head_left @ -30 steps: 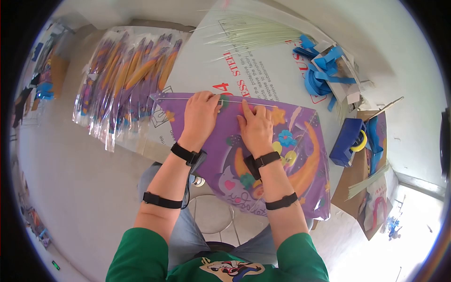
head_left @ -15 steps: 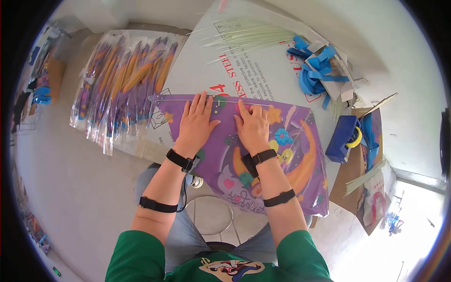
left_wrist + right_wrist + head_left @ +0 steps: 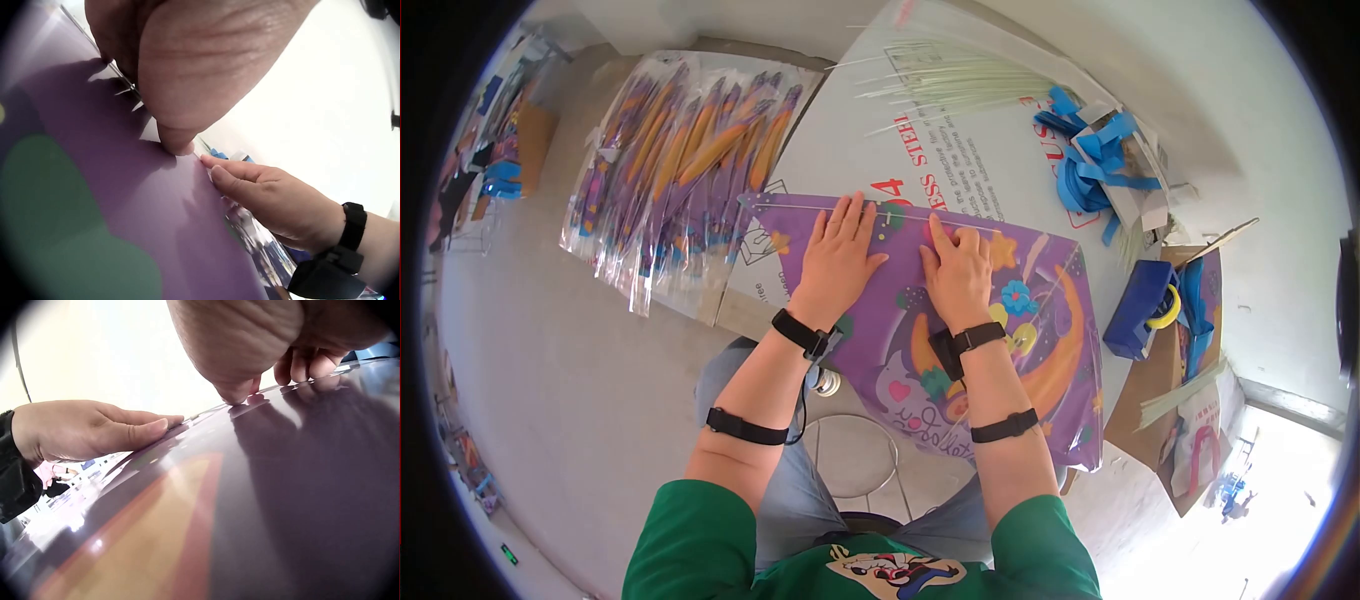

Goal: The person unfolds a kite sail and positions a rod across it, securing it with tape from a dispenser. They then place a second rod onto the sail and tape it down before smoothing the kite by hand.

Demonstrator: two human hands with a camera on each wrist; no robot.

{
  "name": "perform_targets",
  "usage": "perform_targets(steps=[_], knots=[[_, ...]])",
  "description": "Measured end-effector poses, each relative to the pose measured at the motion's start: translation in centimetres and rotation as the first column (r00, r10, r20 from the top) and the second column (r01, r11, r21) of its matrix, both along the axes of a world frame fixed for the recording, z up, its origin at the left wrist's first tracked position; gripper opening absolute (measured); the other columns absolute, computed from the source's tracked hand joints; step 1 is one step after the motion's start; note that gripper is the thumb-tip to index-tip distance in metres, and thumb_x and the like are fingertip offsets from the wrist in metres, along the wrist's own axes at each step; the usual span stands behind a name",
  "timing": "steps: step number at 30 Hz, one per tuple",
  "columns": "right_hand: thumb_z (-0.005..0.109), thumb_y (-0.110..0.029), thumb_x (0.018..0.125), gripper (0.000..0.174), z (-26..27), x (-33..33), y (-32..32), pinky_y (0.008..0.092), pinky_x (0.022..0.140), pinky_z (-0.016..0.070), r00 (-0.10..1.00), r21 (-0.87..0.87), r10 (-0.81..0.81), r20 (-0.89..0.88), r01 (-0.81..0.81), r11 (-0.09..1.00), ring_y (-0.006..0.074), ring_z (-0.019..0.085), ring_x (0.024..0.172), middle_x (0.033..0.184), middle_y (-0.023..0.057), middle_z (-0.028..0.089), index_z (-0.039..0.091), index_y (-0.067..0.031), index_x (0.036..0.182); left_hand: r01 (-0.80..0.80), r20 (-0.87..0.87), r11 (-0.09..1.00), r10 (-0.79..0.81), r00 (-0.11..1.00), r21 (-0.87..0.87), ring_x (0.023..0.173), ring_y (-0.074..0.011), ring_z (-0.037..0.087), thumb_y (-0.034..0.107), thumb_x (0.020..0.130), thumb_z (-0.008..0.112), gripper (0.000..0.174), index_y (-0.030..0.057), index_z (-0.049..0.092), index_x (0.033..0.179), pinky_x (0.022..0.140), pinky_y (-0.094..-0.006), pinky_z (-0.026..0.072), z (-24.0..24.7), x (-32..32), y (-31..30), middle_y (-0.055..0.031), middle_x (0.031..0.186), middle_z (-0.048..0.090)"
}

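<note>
A purple printed sheet [image 3: 870, 330] with moon, star and flower pictures lies over the table's near edge. Along its far edge runs a thin pale rod [image 3: 792, 206]. The left hand [image 3: 834, 258] rests flat on the sheet, its straight fingers across the rod. To its right, the right hand [image 3: 960, 275] presses on the sheet with the index finger extended to the rod and the other fingers bent. In the left wrist view the rod [image 3: 80, 29] passes under the left fingers. Both hands touch the glossy sheet [image 3: 262, 487] in the right wrist view.
Bagged purple and orange bundles [image 3: 690, 150] lie at the left. Pale thin sticks [image 3: 970, 80] are spread at the table's far side. Blue ribbon [image 3: 1090, 170], a blue tape dispenser [image 3: 1135, 308] and a cardboard box [image 3: 1145, 410] stand at the right. A round stool [image 3: 850, 455] is below.
The left hand has gone from bent fingers gripping at the rod to lying flat with fingers straight. The right hand has stayed on the sheet near the rod.
</note>
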State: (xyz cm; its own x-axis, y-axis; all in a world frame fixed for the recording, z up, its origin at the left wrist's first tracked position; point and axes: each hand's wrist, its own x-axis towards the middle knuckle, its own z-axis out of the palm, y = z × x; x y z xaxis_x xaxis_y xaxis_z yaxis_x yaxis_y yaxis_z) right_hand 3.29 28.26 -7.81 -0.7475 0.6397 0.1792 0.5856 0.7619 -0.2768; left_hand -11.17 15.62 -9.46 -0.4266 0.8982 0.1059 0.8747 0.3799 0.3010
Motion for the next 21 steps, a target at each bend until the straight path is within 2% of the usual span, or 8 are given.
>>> perform_targets(steps=[4, 6, 9, 11, 13, 15, 17, 21], knots=[[0.066, -0.019, 0.085, 0.04, 1.3, 2.0, 1.0, 0.0385, 0.077, 0.0464, 0.995, -0.067, -0.06, -0.079, 0.055, 0.996, 0.0277, 0.054, 0.086, 0.091, 0.01, 0.054, 0.06, -0.0143, 0.125, 0.001, -0.042, 0.988, -0.008, 0.999, -0.157, 0.139, -0.0277, 0.029, 0.041, 0.087, 0.059, 0.07, 0.0039, 0.036, 0.142, 0.112, -0.0444, 0.0256, 1.6, 0.2, 0.5, -0.0135, 0.15, 0.031], [0.064, -0.013, 0.088, 0.032, 3.2, 5.2, 1.5, 0.0301, 0.072, 0.0476, 0.862, -0.464, -0.293, -0.414, 0.077, 0.883, 0.0195, 0.058, 0.078, 0.086, 0.0077, 0.058, 0.063, -0.0117, 0.12, 0.034, -0.066, 0.994, -0.041, 0.997, -0.103, 0.139, -0.0285, 0.029, 0.038, 0.088, 0.059, 0.069, 0.0048, 0.034, 0.143, 0.111, -0.0453, 0.026, 0.4, -0.1, 0.3, -0.0137, 0.15, 0.031], [0.062, -0.009, 0.089, 0.021, 4.9, 13.6, 5.0, 0.0274, 0.072, 0.0476, 0.734, -0.29, -0.478, -0.483, 0.381, 0.878, 0.0164, 0.059, 0.078, 0.087, 0.0064, 0.062, 0.067, -0.0087, 0.11, 0.067, -0.026, 0.995, -0.069, 0.997, -0.079, 0.139, -0.0289, 0.029, 0.035, 0.089, 0.059, 0.068, 0.0049, 0.033, 0.144, 0.111, -0.0451, 0.0262, 0.1, -0.4, 0.4, -0.0141, 0.151, 0.03], [0.063, -0.005, 0.085, 0.013, 5.2, 21.2, 8.2, 0.0302, 0.076, 0.0498, 0.56, -0.218, -0.647, -0.518, 0.645, 0.733, 0.0202, 0.06, 0.082, 0.091, 0.0082, 0.062, 0.068, -0.0047, 0.097, 0.057, -0.029, 0.997, -0.058, 0.998, -0.049, 0.139, -0.0295, 0.028, 0.033, 0.089, 0.058, 0.067, 0.0045, 0.032, 0.144, 0.112, -0.045, 0.0261, -0.4, -0.5, 0.2, -0.0144, 0.151, 0.029], [0.065, -0.01, 0.083, 0.015, 4.8, 29.3, 11.3, 0.0345, 0.073, 0.0499, 0.586, 0.131, -0.658, -0.472, 0.785, 0.605, 0.0223, 0.06, 0.082, 0.089, 0.0103, 0.063, 0.067, -0.0049, 0.097, 0.066, -0.014, 0.995, -0.067, 0.998, -0.074, 0.14, -0.03, 0.028, 0.033, 0.091, 0.057, 0.066, 0.0042, 0.031, 0.144, 0.112, -0.0449, 0.0254, 0.0, -0.3, 0.3, -0.0146, 0.151, 0.028], [0.063, -0.016, 0.087, 0.016, 5.0, 33.5, 12.5, 0.0299, 0.065, 0.0479, 0.566, 0.168, -0.715, -0.411, 0.818, 0.55, 0.0161, 0.058, 0.075, 0.084, 0.0046, 0.061, 0.068, -0.0067, 0.099, 0.064, -0.04, 0.995, -0.067, 0.997, -0.079, 0.14, -0.0302, 0.027, 0.033, 0.092, 0.056, 0.065, 0.0045, 0.031, 0.145, 0.112, -0.0451, 0.025, -0.4, -0.6, 0.1, -0.0149, 0.152, 0.027], [0.061, -0.023, 0.091, 0.019, 6.0, 34.8, 13.0, 0.0235, 0.059, 0.0438, 0.44, -0.666, -0.87, -0.224, 0.582, 0.466, 0.0083, 0.053, 0.068, 0.077, -0.0023, 0.057, 0.068, -0.0092, 0.102, 0.066, -0.037, 0.994, -0.069, 0.997, -0.092, 0.14, -0.0302, 0.026, 0.032, 0.092, 0.055, 0.065, 0.0045, 0.03, 0.145, 0.112, -0.0451, 0.0249, -0.5, -0.6, 0.2, -0.0149, 0.152, 0.027], [0.061, -0.025, 0.092, 0.02, 6.5, 33.6, 12.7, 0.0205, 0.055, 0.0404, 0.429, -0.643, -0.88, -0.205, 0.618, 0.451, 0.0046, 0.049, 0.064, 0.076, -0.005, 0.058, 0.068, -0.0088, 0.101, 0.052, -0.023, 0.989, -0.056, 0.998, -0.136, 0.141, -0.0294, 0.024, 0.032, 0.093, 0.054, 0.064, 0.0049, 0.029, 0.145, 0.113, -0.0448, 0.0244, -0.1, -0.6, 0.3, -0.0141, 0.153, 0.025]])
